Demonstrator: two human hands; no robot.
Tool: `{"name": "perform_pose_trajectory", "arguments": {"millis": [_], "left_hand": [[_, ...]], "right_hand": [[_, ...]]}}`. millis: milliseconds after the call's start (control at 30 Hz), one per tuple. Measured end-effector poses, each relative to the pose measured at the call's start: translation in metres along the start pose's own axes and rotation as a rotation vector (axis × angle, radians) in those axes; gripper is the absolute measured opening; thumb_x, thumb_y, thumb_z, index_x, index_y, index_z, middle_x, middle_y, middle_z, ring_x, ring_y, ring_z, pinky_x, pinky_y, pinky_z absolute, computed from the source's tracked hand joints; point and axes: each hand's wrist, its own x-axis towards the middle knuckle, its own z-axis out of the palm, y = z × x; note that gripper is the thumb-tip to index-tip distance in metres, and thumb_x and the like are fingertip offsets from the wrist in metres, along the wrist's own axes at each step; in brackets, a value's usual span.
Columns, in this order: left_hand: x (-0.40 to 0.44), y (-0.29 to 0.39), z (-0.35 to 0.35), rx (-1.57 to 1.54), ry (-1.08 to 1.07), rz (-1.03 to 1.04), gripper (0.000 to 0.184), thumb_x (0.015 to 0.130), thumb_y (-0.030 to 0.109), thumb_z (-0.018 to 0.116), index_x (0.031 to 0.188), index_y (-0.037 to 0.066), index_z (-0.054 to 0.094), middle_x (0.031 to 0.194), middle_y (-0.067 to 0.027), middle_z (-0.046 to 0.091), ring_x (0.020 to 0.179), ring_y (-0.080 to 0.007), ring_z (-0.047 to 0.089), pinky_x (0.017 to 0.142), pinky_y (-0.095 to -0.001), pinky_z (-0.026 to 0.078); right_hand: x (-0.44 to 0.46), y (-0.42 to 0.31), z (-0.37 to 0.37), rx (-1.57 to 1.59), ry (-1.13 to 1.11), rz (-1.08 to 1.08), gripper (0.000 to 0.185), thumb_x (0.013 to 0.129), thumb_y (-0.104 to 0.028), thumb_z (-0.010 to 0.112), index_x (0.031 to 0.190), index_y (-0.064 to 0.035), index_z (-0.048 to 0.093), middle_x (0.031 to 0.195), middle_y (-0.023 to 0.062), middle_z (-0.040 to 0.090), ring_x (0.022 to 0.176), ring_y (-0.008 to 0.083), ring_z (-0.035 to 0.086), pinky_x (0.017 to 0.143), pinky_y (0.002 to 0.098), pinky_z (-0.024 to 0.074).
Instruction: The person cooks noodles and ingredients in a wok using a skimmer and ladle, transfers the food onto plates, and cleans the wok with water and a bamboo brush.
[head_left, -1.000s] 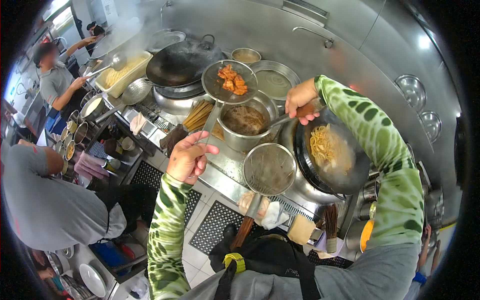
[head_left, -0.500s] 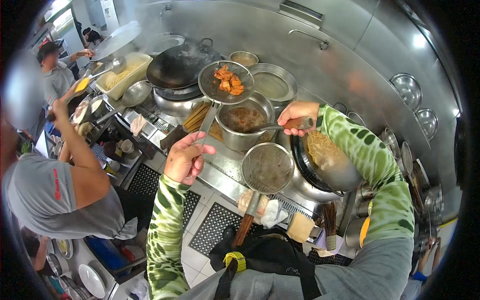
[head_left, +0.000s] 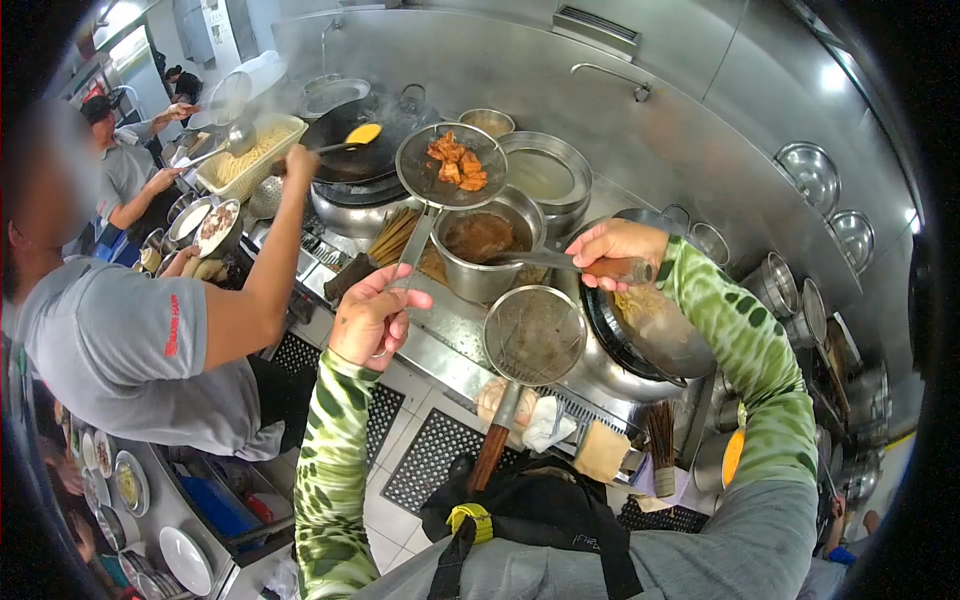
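Note:
My left hand [head_left: 370, 315] is closed around the metal handle of a mesh strainer [head_left: 415, 170]. Orange-brown food pieces [head_left: 460, 165] lie in its mesh, beside and above the rim of a steel pot [head_left: 480, 277]. In my right hand [head_left: 622, 245] is the wooden handle of a ladle [head_left: 538, 259]. The ladle's metal shaft slants left into the pot, and its bowl meets the brown liquid [head_left: 480, 237] there. A second mesh strainer [head_left: 535, 335] with a wooden handle sits in front of the pot, touched by neither hand.
Right of the pot stands a wok [head_left: 695, 335] with noodles [head_left: 640, 310]. A black wok [head_left: 345, 120] steams at the back left. On the left, a co-worker [head_left: 140, 330] reaches over it with a yellow-tipped utensil [head_left: 363, 134] and holds a bowl [head_left: 217, 228]. Noodles fill a basket [head_left: 285, 130].
My right hand has shifted slightly right with the ladle. My left hand and its strainer are nearly still. The co-worker has brought the yellow-tipped utensil over the black wok.

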Motion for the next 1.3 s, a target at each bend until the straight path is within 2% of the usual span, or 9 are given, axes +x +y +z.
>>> {"name": "perform_pose_trajectory", "arguments": {"millis": [200, 300, 467, 633, 733, 933, 1033, 1300], "left_hand": [[-0.005, -0.003, 0.002, 0.011, -0.003, 0.007, 0.041, 0.09, 0.001, 0.048, 0.13, -0.004, 0.042, 0.09, -0.0155, 0.066, 0.046, -0.0053, 0.043, 0.036, -0.0183, 0.033], [-0.006, -0.003, 0.002, 0.017, 0.0, 0.009, 0.04, 0.09, 0.001, 0.048, 0.129, -0.004, 0.042, 0.09, -0.0159, 0.066, 0.046, -0.0055, 0.043, 0.036, -0.0184, 0.033], [-0.007, -0.006, 0.004, 0.013, -0.001, 0.013, 0.041, 0.089, 0.0, 0.048, 0.13, -0.005, 0.04, 0.09, -0.0169, 0.066, 0.045, -0.0062, 0.044, 0.036, -0.0188, 0.033], [-0.014, -0.006, 0.006, 0.025, 0.008, 0.014, 0.046, 0.087, -0.002, 0.047, 0.131, -0.007, 0.036, 0.092, -0.0191, 0.066, 0.044, -0.0078, 0.044, 0.036, -0.0198, 0.034], [-0.019, -0.011, 0.006, 0.079, 0.046, 0.033, 0.039, 0.089, 0.001, 0.048, 0.128, -0.004, 0.043, 0.089, -0.0158, 0.066, 0.045, -0.0063, 0.043, 0.035, -0.0186, 0.032], [-0.025, -0.021, 0.001, 0.076, 0.074, 0.039, 0.038, 0.088, 0.001, 0.048, 0.126, -0.004, 0.044, 0.089, -0.0163, 0.066, 0.044, -0.0066, 0.043, 0.035, -0.0191, 0.033], [-0.028, -0.022, 0.0, 0.072, 0.075, 0.043, 0.038, 0.088, 0.001, 0.048, 0.125, -0.005, 0.045, 0.088, -0.0161, 0.066, 0.044, -0.0065, 0.043, 0.035, -0.019, 0.033], [-0.038, -0.019, 0.01, 0.072, 0.087, 0.104, 0.039, 0.087, 0.0, 0.048, 0.126, -0.004, 0.046, 0.09, -0.0174, 0.068, 0.043, -0.0067, 0.043, 0.034, -0.0192, 0.032]], "right_hand": [[-0.019, 0.018, 0.02, -0.052, 0.006, -0.065, 0.05, 0.087, -0.009, 0.064, 0.129, 0.0038, 0.039, 0.072, 0.0121, 0.062, 0.048, 0.018, 0.058, 0.038, 0.0309, 0.0439], [-0.035, 0.024, 0.032, -0.075, 0.05, -0.084, 0.055, 0.09, -0.007, 0.06, 0.137, 0.0058, 0.035, 0.073, 0.0128, 0.062, 0.048, 0.0168, 0.058, 0.039, 0.0291, 0.0446], [-0.051, 0.044, 0.044, -0.148, 0.085, -0.148, 0.056, 0.088, -0.01, 0.062, 0.137, 0.0077, 0.038, 0.077, 0.0124, 0.062, 0.051, 0.0159, 0.058, 0.045, 0.0282, 0.0452], [-0.073, 0.051, 0.056, -0.181, 0.096, -0.159, 0.058, 0.088, -0.009, 0.059, 0.14, 0.0068, 0.037, 0.077, 0.0071, 0.059, 0.052, 0.0132, 0.055, 0.047, 0.0266, 0.0461], [-0.084, 0.054, 0.061, -0.243, 0.082, -0.173, 0.059, 0.088, -0.008, 0.059, 0.141, 0.0072, 0.037, 0.077, 0.0063, 0.058, 0.053, 0.0124, 0.055, 0.048, 0.0261, 0.0457], [-0.088, 0.084, 0.065, -0.358, 0.155, -0.295, 0.059, 0.086, -0.004, 0.058, 0.141, 0.0056, 0.04, 0.075, 0.0029, 0.057, 0.054, 0.0092, 0.052, 0.05, 0.0249, 0.0427], [-0.092, 0.097, 0.067, -0.49, 0.261, -0.378, 0.057, 0.085, -0.011, 0.06, 0.137, 0.0062, 0.046, 0.066, 0.0099, 0.063, 0.047, 0.0137, 0.056, 0.049, 0.0306, 0.0458], [-0.104, 0.11, 0.075, -0.639, 0.345, -0.433, 0.055, 0.08, -0.01, 0.061, 0.132, 0.0083, 0.049, 0.075, 0.0187, 0.065, 0.064, 0.0201, 0.063, 0.063, 0.0352, 0.0491]]}}
